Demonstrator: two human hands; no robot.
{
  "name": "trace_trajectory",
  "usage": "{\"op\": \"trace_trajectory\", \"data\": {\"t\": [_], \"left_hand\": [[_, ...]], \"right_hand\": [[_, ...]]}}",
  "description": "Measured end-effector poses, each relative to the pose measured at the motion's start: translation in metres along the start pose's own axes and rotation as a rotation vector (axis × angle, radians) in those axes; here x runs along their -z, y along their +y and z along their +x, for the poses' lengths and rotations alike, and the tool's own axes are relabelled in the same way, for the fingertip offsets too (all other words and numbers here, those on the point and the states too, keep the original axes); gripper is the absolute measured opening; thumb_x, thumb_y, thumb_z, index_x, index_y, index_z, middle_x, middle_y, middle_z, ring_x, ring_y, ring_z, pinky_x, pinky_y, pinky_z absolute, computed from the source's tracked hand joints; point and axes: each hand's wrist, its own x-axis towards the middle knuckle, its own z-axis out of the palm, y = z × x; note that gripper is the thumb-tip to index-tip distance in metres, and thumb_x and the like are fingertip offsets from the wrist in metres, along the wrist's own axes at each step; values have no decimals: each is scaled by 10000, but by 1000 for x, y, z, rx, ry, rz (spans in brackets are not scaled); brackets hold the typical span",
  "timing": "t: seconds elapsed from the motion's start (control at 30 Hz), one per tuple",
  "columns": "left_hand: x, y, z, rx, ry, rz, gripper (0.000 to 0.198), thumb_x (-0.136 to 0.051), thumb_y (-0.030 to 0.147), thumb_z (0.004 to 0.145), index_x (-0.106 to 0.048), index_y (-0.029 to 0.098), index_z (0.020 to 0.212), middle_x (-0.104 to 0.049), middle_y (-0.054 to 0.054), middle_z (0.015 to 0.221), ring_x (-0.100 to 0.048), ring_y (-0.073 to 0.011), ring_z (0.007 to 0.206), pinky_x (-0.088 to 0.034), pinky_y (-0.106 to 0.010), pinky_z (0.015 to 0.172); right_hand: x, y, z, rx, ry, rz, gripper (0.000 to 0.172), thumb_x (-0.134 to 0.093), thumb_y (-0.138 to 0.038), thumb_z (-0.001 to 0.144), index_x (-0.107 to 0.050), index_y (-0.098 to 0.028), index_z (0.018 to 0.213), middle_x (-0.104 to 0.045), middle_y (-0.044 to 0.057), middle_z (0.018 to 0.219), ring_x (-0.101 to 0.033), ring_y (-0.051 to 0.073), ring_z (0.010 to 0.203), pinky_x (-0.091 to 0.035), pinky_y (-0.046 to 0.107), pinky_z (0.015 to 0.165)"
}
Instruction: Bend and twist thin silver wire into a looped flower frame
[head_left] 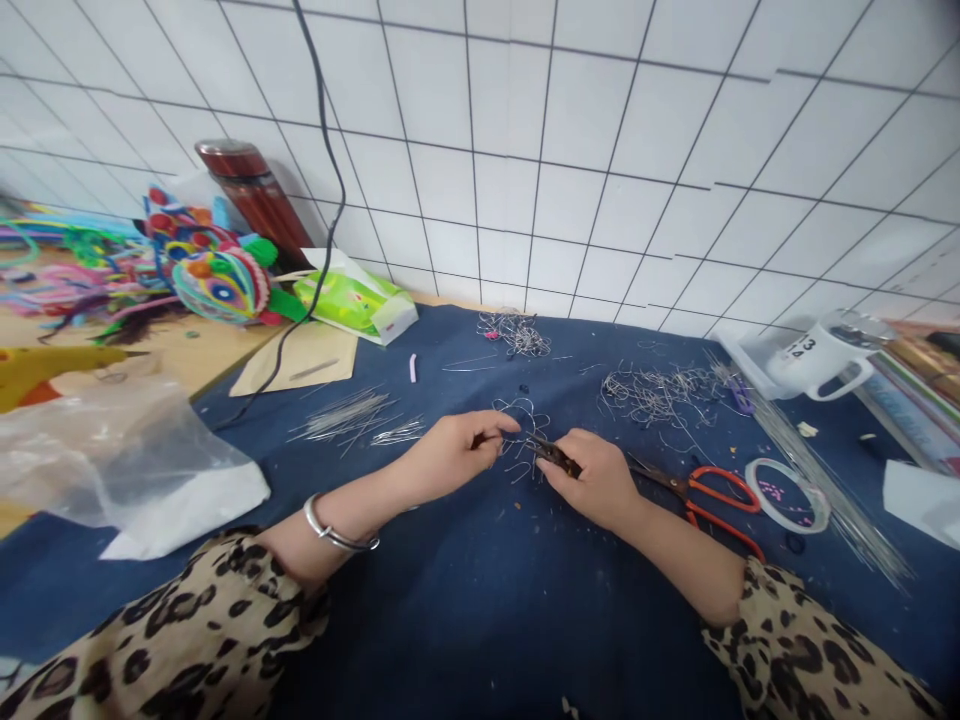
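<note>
My left hand is closed in a pinch at the left side of a bent wire piece, whose thin loops show between and above my hands. In my right hand is a pair of pliers, gripped round the handles, with the jaws pointing left at the wire. Whether the jaws bite on it is too small to tell. Left of my left hand lie straight wires and a short bundle of wire pieces. Scissors with orange handles lie just right of my right hand.
Tangled wire heaps lie at the back. At right are a tape roll, long wires and a white mug. A plastic bag, green tissue pack, red thermos and hanging black cable are at left.
</note>
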Motion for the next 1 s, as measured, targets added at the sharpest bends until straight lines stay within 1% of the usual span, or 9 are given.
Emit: {"op": "trace_trajectory", "data": {"t": [0.1, 0.2, 0.33, 0.47, 0.57, 0.67, 0.83, 0.93, 1.0], "left_hand": [[0, -4, 2, 51, 17, -77, 261, -408, 186, 777, -625, 181, 922, -588, 11, 690, -499, -87, 554, -391, -190, 506], [-1, -7, 3, 109, -7, -115, 227, -435, 217, 773, -638, 182, 869, -580, 17, 640, -518, -92, 538, -395, -184, 478], [-1, -9, 4, 189, -52, -164, 214, -464, 276, 778, -636, 178, 861, -601, 4, 642, -558, -109, 554, -426, -194, 476], [0, -9, 5, 212, -68, -198, 217, -489, 300, 772, -631, 173, 876, -608, -4, 654, -576, -120, 588, -450, -199, 488], [0, -10, 5, 194, -113, -206, 215, -491, 301, 771, -630, 171, 870, -601, -3, 647, -561, -115, 584, -443, -194, 486], [0, -11, 4, 153, -120, -160, 185, -496, 293, 764, -628, 176, 816, -584, 11, 632, -534, -99, 556, -419, -187, 486], [1, -12, 4, 151, -177, -132, 152, -492, 280, 758, -601, 179, 789, -563, 24, 613, -534, -104, 558, -408, -193, 508], [2, -9, 3, 67, -180, -25, 106, -496, 200, 721, -599, 179, 740, -581, 23, 657, -531, -106, 603, -396, -199, 556], [1, -6, 2, 4, -164, 59, 116, -480, 154, 702, -592, 180, 714, -586, 24, 690, -521, -103, 620, -379, -197, 570]], "right_hand": [[-1, 1, -1, 7, 14, -74, 192, -495, -311, 798, -506, -183, 655, -495, 13, 656, -460, 128, 659, -338, 236, 624], [-2, 2, -2, 22, 10, -139, 188, -488, -308, 804, -515, -180, 669, -510, 22, 674, -465, 133, 674, -339, 243, 640], [-3, 3, -2, 56, -13, -202, 185, -477, -309, 813, -541, -176, 702, -533, 35, 699, -472, 143, 697, -340, 256, 663], [-3, 4, -3, 57, -26, -235, 185, -478, -312, 814, -550, -175, 712, -542, 39, 707, -477, 148, 706, -340, 260, 668], [-3, 5, -3, 47, -35, -251, 186, -479, -317, 815, -553, -176, 720, -539, 37, 703, -477, 147, 705, -337, 258, 665], [-4, 5, -3, 56, -37, -275, 189, -474, -316, 818, -553, -177, 718, -541, 36, 709, -474, 146, 707, -332, 258, 669], [-4, 5, -3, 53, -22, -278, 202, -474, -321, 821, -545, -176, 699, -532, 28, 690, -468, 137, 691, -321, 248, 655], [-5, 5, -3, 41, -23, -277, 204, -484, -326, 815, -534, -176, 686, -526, 22, 680, -464, 133, 681, -316, 243, 644], [-5, 5, -2, 41, -26, -281, 204, -485, -328, 814, -534, -177, 686, -530, 23, 685, -465, 133, 684, -313, 242, 641]]}}
